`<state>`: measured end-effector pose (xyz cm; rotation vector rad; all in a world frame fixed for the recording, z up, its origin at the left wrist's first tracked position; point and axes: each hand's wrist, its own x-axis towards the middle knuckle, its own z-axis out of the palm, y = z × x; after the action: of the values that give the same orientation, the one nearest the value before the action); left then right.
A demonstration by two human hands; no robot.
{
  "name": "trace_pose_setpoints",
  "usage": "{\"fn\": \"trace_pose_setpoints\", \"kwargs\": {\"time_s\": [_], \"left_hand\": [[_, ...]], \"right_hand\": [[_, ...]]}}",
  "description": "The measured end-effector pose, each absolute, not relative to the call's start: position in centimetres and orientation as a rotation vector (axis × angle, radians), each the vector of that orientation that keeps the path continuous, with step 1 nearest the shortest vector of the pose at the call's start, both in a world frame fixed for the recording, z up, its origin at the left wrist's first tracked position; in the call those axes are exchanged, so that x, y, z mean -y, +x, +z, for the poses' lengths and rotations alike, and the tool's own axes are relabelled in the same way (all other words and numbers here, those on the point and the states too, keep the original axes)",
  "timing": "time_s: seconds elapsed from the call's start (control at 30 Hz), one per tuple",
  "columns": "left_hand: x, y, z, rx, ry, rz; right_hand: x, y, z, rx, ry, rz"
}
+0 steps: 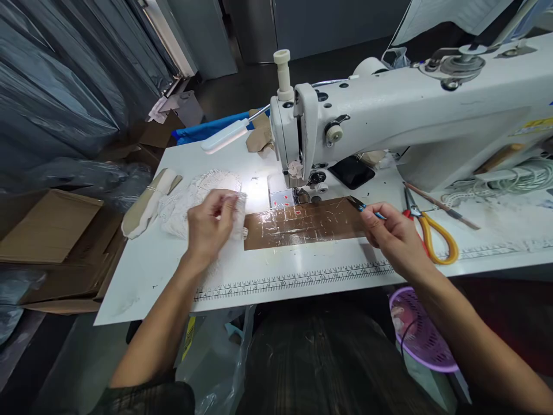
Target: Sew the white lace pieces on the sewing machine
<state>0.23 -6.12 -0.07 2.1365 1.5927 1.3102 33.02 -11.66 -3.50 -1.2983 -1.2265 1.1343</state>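
Note:
Pinched in the fingers of my left hand [211, 222] is a piece of white lace trim [239, 216], hanging left of the sewing machine's needle area. More white lace [184, 202] lies heaped just behind that hand. My right hand [391, 227] is closed around small thread snips [362, 206], their dark tips pointing left over a brown taped strip [302, 223] on the table. The white sewing machine [367, 112] stands behind the strip, its presser foot area lit. Cut thread ends lie scattered on the brown strip.
Orange-handled scissors [436, 236] and a thin brown stick [444, 207] lie right of my right hand. A printed ruler [302, 279] runs along the table's front edge. A purple basket [421, 331] sits below. Cardboard boxes [47, 225] stand left; a lamp [224, 136] is beside the machine head.

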Motion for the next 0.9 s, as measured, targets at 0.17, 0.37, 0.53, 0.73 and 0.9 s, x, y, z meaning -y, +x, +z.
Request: {"fn": "trace_pose_setpoints", "kwargs": {"time_s": [0.17,0.37,0.53,0.73,0.9], "left_hand": [[9.3,5.0,-1.3,-0.808,2.829,0.543],[9.0,3.8,-0.4,-0.951,2.686,0.606],[5.7,4.5,-1.1,-1.385,2.413,0.523],[4.9,6.3,-2.9,-1.282,2.536,0.476],[5.2,5.9,-2.9,-1.213,2.552,0.534]], "right_hand": [[12.2,32.8,-3.5,1.538,-1.361,1.193],[11.8,33.7,-3.3,1.856,-1.348,1.121],[10.6,31.6,-3.2,1.958,-1.334,1.080],[8.9,29.6,-3.5,1.981,-1.318,0.943],[6.8,27.6,-3.4,2.065,-1.259,0.966]]}}
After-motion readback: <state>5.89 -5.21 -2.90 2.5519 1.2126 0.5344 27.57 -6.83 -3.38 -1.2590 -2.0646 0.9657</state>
